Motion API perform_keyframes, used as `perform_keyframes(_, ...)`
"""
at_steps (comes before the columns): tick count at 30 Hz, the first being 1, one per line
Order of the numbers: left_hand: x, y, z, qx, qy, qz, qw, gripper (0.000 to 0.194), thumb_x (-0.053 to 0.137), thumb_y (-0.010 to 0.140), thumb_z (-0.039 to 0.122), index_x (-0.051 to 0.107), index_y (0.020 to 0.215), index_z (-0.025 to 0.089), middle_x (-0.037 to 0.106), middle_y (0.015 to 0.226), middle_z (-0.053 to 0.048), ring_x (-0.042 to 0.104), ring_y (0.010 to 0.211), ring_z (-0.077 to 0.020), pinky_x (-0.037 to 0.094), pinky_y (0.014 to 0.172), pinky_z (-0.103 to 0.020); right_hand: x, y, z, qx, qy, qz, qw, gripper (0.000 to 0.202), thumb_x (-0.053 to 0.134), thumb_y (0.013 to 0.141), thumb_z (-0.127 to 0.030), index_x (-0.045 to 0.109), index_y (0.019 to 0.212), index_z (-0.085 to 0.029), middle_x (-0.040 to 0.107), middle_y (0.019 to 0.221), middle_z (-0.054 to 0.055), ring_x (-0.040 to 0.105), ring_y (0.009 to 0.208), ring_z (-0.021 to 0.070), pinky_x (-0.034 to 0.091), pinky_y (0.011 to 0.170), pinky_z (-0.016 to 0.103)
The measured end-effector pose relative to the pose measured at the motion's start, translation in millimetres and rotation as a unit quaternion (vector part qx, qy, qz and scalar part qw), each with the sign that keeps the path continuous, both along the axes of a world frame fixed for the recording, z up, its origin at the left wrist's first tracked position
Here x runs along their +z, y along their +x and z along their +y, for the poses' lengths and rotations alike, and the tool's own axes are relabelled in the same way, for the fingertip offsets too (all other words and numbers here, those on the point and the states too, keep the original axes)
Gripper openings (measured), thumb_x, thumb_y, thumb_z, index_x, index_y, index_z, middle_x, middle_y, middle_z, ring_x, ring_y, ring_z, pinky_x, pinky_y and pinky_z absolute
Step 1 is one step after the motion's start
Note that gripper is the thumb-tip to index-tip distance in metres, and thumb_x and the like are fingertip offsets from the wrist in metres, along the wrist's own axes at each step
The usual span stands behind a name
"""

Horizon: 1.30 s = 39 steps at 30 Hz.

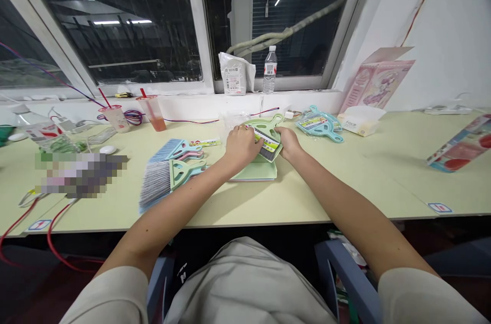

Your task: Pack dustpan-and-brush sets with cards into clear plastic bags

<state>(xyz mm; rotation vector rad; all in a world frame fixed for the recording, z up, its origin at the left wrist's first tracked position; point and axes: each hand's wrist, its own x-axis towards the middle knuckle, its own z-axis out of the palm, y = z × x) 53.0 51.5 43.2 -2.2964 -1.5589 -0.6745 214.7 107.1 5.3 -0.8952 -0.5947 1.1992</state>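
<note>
I have the left hand (242, 146) closed on a green dustpan (264, 123) and its label (270, 144), and the right hand (290, 144) gripping its right edge, so the dustpan sits between both. Just beneath, another pan (256, 171) lies on the table (230, 211). Leftward I see brushes (158, 178), partly blocked by my left forearm (192, 199); rightward, a bagged blue dustpan (319, 123), then a tissue box (360, 121). A bottle (270, 71) stands behind.

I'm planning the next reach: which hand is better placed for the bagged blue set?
Probably the right hand: it is nearer the bagged blue set, which lies on its side of the green dustpan. The left hand is farther off.
</note>
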Motion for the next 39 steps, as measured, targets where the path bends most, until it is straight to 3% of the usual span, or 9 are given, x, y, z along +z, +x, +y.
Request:
perform_keyframes(17,-1.1,-4.1,-5.6,-0.043,-0.011,-0.035,0.998,0.037,0.059,0.093,0.044,0.071,0.110,0.013,0.068,0.112,-0.020,0.057,0.116,-0.0350,0.041,0.102,-0.045,-1.8,-1.4,-2.7,0.003,0.004,-0.017,1.000,0.009,0.059,0.074,-0.013,0.057,0.080,-0.020,0.064,0.068,0.001,0.063,0.060,0.0182,0.060,0.061,0.032)
perform_keyframes(20,6.5,-12.5,-4.7,-0.047,0.016,-0.083,0.995,0.037,0.055,0.095,0.043,0.068,0.112,0.013,0.066,0.117,-0.020,0.055,0.121,-0.0341,0.038,0.107,-0.046,1.1,-1.1,-4.1,0.005,-0.010,-0.005,1.000,0.010,0.057,0.076,-0.012,0.058,0.083,-0.019,0.065,0.068,0.002,0.063,0.059,0.0184,0.060,0.061,0.033)
perform_keyframes(23,12.4,-29.2,5.0,-0.046,0.027,-0.203,0.978,0.037,0.056,0.094,0.038,0.063,0.120,0.012,0.064,0.123,-0.020,0.054,0.125,-0.0323,0.038,0.110,-0.046,4.9,0.9,-3.0,0.009,-0.030,0.013,0.999,0.012,0.056,0.078,-0.011,0.057,0.086,-0.019,0.064,0.068,0.002,0.063,0.058,0.0179,0.060,0.060,0.034)
perform_keyframes(26,12.1,-45.2,20.0,-0.051,-0.080,-0.418,0.903,0.038,0.060,0.092,0.033,0.057,0.124,0.013,0.065,0.121,-0.018,0.065,0.108,-0.0271,0.050,0.099,-0.042,9.8,1.4,-1.3,0.018,-0.041,0.029,0.999,0.014,0.055,0.078,-0.009,0.057,0.088,-0.019,0.063,0.066,0.001,0.062,0.057,0.0172,0.061,0.060,0.033)
perform_keyframes(29,7.7,-53.2,30.3,-0.113,-0.296,-0.614,0.723,0.028,0.056,0.092,0.026,0.059,0.115,0.011,0.069,0.104,-0.017,0.072,0.086,-0.0248,0.058,0.085,-0.043,13.5,-3.7,-0.5,0.028,-0.024,0.035,0.999,0.018,0.054,0.078,-0.007,0.059,0.090,-0.018,0.065,0.069,0.002,0.063,0.060,0.0174,0.061,0.060,0.032)
perform_keyframes(31,4.9,-54.8,32.5,-0.165,-0.402,-0.671,0.601,0.024,0.051,0.091,0.019,0.061,0.111,0.009,0.069,0.093,-0.016,0.074,0.082,-0.0262,0.061,0.083,-0.046,14.2,-10.4,-0.3,0.041,-0.008,0.032,0.999,0.019,0.053,0.077,-0.007,0.060,0.091,-0.017,0.066,0.071,0.003,0.064,0.063,0.0181,0.061,0.061,0.032)
perform_keyframes(32,4.1,-55.2,32.5,-0.180,-0.426,-0.687,0.560,0.024,0.050,0.091,0.016,0.061,0.110,0.008,0.070,0.089,-0.016,0.074,0.082,-0.0267,0.062,0.083,-0.048,14.1,-14.4,-0.2,0.050,-0.002,0.029,0.998,0.019,0.054,0.077,-0.007,0.060,0.092,-0.017,0.066,0.072,0.004,0.065,0.064,0.0186,0.061,0.061,0.032)
perform_keyframes(35,4.3,-57.0,31.7,-0.185,-0.412,-0.731,0.511,0.031,0.047,0.088,0.006,0.062,0.116,0.007,0.072,0.090,-0.017,0.075,0.085,-0.0262,0.063,0.085,-0.048,13.2,-27.6,-0.6,0.070,0.007,0.023,0.997,0.018,0.055,0.078,-0.007,0.060,0.092,-0.017,0.066,0.072,0.004,0.065,0.065,0.0193,0.062,0.061,0.033)
perform_keyframes(39,7.5,-64.1,35.0,-0.158,-0.379,-0.753,0.514,0.037,0.046,0.086,-0.001,0.062,0.119,0.002,0.074,0.096,-0.021,0.076,0.088,-0.0249,0.064,0.085,-0.044,15.1,-41.2,-1.4,0.096,0.025,0.026,0.995,0.016,0.054,0.081,-0.008,0.059,0.093,-0.018,0.065,0.071,0.003,0.064,0.067,0.0192,0.062,0.062,0.032)
